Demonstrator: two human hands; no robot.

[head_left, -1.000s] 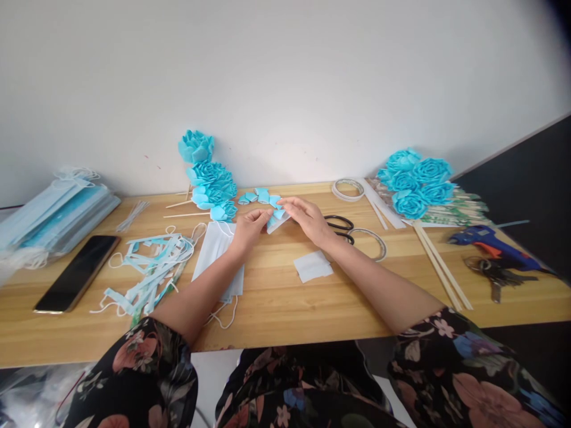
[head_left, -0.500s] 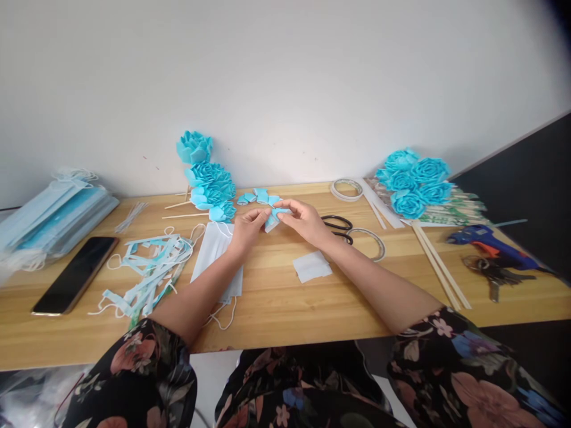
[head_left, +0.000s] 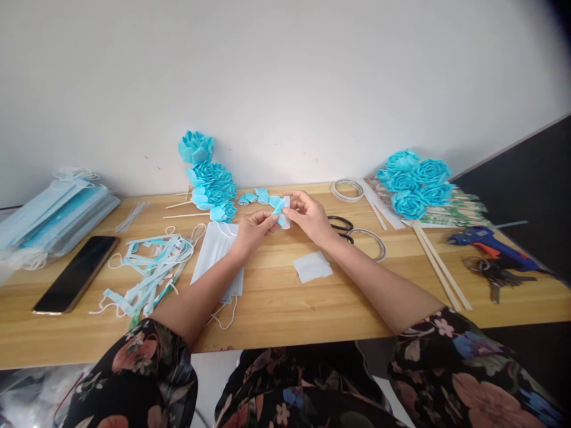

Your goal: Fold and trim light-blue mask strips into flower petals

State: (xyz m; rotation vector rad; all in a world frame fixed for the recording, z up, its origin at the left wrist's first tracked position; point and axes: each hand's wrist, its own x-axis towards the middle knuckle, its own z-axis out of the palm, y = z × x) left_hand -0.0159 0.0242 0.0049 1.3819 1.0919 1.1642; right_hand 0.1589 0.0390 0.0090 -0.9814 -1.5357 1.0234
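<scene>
Between my two hands, above the middle of the table, is a small piece of blue and white mask fabric (head_left: pixel 281 208), partly folded. My left hand (head_left: pixel 255 230) pinches its left lower side between thumb and fingers. On the right side my right hand (head_left: pixel 307 215) grips it, thumb in front and fingers curled behind. Just beyond lie several folded blue fabric petals (head_left: pixel 261 195) in a row. A white fabric square (head_left: pixel 312 267) rests on the table below my right wrist. Black-handled scissors (head_left: pixel 341 223) are partly hidden behind my right hand.
Blue fabric flowers (head_left: pixel 209 181) on sticks stand at back left, more flowers (head_left: pixel 417 181) at right. A face mask (head_left: pixel 214 252), cut strips (head_left: pixel 154 267), a phone (head_left: pixel 75 275) and stacked masks (head_left: pixel 57 217) lie left. Tape rolls (head_left: pixel 347 190), sticks (head_left: pixel 439 264), a glue gun (head_left: pixel 493 245) and keys (head_left: pixel 496 276) lie right.
The fabric piece has been turned and folded differently, with more of its white side showing at the right. My right hand has shifted slightly and my left thumb now presses lower on it.
</scene>
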